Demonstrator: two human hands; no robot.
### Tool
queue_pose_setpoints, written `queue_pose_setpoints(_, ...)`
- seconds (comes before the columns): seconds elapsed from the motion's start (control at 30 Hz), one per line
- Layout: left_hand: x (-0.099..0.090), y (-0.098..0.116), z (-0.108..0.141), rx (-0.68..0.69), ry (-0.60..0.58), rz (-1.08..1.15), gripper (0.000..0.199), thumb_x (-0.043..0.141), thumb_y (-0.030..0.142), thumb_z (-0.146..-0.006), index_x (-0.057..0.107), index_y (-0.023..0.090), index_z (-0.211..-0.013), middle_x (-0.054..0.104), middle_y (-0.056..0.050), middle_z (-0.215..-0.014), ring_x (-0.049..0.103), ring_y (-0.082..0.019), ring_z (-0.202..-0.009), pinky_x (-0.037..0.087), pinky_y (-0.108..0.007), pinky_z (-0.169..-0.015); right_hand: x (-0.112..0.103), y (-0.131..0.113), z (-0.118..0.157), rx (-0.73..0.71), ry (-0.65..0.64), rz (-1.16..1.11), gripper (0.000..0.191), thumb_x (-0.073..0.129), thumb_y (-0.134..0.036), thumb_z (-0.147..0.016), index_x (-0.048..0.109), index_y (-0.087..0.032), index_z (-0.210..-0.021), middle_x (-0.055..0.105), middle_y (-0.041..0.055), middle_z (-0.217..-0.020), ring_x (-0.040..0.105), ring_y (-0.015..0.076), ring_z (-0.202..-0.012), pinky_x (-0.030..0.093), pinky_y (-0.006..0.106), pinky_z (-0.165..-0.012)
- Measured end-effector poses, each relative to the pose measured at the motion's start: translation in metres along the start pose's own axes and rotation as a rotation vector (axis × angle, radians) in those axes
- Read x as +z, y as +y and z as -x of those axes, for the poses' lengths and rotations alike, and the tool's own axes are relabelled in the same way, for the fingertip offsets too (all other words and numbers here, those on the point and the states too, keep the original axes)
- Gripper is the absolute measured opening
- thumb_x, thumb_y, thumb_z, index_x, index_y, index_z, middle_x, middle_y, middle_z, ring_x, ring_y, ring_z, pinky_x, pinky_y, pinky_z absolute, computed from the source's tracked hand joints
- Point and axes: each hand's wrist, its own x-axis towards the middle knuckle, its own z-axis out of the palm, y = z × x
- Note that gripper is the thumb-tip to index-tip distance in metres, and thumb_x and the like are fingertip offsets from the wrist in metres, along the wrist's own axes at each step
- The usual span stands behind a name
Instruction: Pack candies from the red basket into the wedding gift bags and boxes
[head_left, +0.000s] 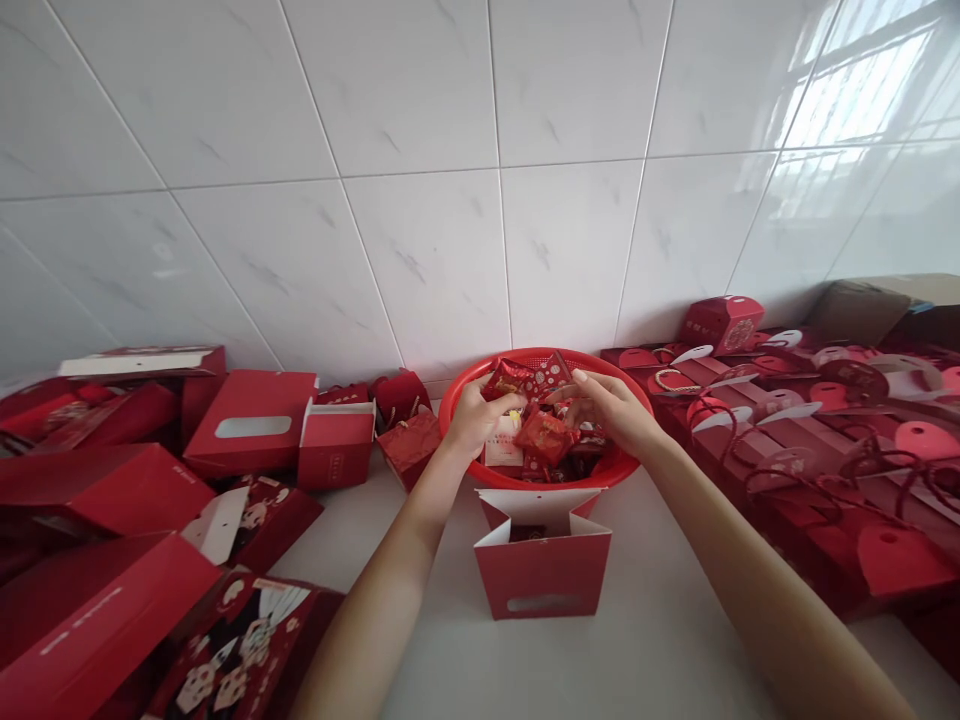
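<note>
1. White, grey-veined wall tiles (420, 110) rise behind a pale bench (652, 590).
2. Wrapped packets (546, 437) lie heaped in a red basket (646, 462) by the wall. They point various ways; a squarish orange-red one sits tilted near the middle, without a clear long axis. The basket's rim looks oval, its longer axis running left to right.
3. Left hand (477, 415): fingers partly curled over the packets at the basket's left side. Right hand (609, 408): fingers bent and slightly spread over the right side. I cannot tell whether either grips a packet.
4. Just in front of the basket stands an open box (541, 575), upright, mouth up, broad side and oval window facing the wearer.
5. Count: two hands, one basket, one open box between the forearms; the packets overlap too much to count.
6. Farther out, red boxes (251, 420) pile up leftward, and handled boxes (810, 510) crowd the right, both uncountable. One brown carton (855, 312) sits at far right.
</note>
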Motion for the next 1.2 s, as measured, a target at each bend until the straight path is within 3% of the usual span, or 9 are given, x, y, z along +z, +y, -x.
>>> queue_pose_setpoints(0.1, 0.0009, 0.001, 0.0009, -0.012, -0.054, -0.019, 0.028, 0.084, 0.026, -0.054, 0.073, 0.019, -0.079, 0.075, 0.0, -0.079, 0.067, -0.021, -0.08, 0.051, -0.034, -0.083, -0.0011, -0.0001, 0.0008, 0.014, -0.053, -0.013, 0.054, 0.071, -0.072, -0.075, 0.069, -0.018, -0.081, 0.077, 0.0084, -0.087, 0.064, 0.0139, -0.055, 0.049, 0.027, -0.055)
queue_pose_setpoints(0.2, 0.001, 0.0009, 0.0009, -0.035, -0.078, -0.047, 0.033, 0.085, 0.029, -0.055, 0.074, 0.019, -0.085, 0.077, -0.002, -0.087, 0.069, -0.025, -0.088, 0.051, -0.038, -0.089, -0.0019, 0.0001, 0.0014, 0.007, -0.087, 0.006, 0.047, 0.076, -0.064, -0.075, 0.07, -0.019, -0.088, 0.076, 0.0064, -0.091, 0.065, 0.014, -0.059, 0.051, 0.029, -0.06)
queue_pose_setpoints(0.37, 0.0017, 0.0022, 0.0023, -0.084, -0.154, -0.097, 0.04, 0.086, 0.037, -0.061, 0.072, 0.018, -0.093, 0.076, -0.006, -0.093, 0.07, -0.027, -0.093, 0.052, -0.042, -0.091, -0.003, 0.0027, 0.0, -0.003, -0.032, 0.039, 0.042, 0.083, -0.052, -0.069, 0.069, -0.018, -0.089, 0.074, 0.0031, -0.081, 0.063, 0.0126, -0.057, 0.048, 0.027, -0.058)
queue_pose_setpoints(0.47, 0.0021, 0.0024, 0.0031, -0.062, -0.201, -0.159, 0.034, 0.079, 0.047, -0.071, 0.069, 0.018, -0.085, 0.073, -0.005, -0.084, 0.069, -0.024, -0.085, 0.053, -0.039, -0.086, -0.0033, 0.0041, -0.0019, 0.009, 0.006, 0.023, 0.041, 0.082, -0.054, -0.069, 0.066, -0.018, -0.082, 0.072, 0.0017, -0.074, 0.063, 0.0132, -0.055, 0.047, 0.026, -0.055)
queue_pose_setpoints(0.67, 0.0015, 0.0, 0.0029, -0.017, -0.255, -0.302, 0.038, 0.073, 0.056, -0.076, 0.063, 0.019, -0.07, 0.069, -0.003, -0.073, 0.064, -0.022, -0.077, 0.052, -0.035, -0.081, -0.0032, 0.0032, -0.0034, 0.049, 0.078, -0.051, 0.046, 0.084, -0.052, -0.064, 0.049, -0.022, -0.069, 0.06, -0.0036, -0.054, 0.065, 0.0171, -0.053, 0.046, 0.026, -0.052)
queue_pose_setpoints(0.83, 0.001, -0.001, 0.0019, -0.002, -0.289, -0.332, 0.037, 0.061, 0.054, -0.085, 0.065, 0.02, -0.072, 0.069, -0.004, -0.074, 0.066, -0.024, -0.083, 0.05, -0.036, -0.086, -0.0027, 0.001, -0.0024, 0.084, 0.081, -0.085, 0.043, 0.082, -0.05, -0.065, 0.051, -0.021, -0.071, 0.063, -0.0026, -0.06, 0.067, 0.0169, -0.054, 0.047, 0.026, -0.052)
queue_pose_setpoints(1.2, -0.0009, -0.0029, 0.002, 0.015, -0.311, -0.409, 0.039, 0.064, 0.054, -0.086, 0.068, 0.02, -0.066, 0.072, -0.005, -0.072, 0.067, -0.025, -0.085, 0.05, -0.037, -0.091, -0.0015, 0.0001, -0.0015, 0.108, 0.077, -0.085, 0.043, 0.085, -0.047, -0.063, 0.053, -0.021, -0.072, 0.057, -0.0059, -0.054, 0.066, 0.0155, -0.051, 0.047, 0.024, -0.049)
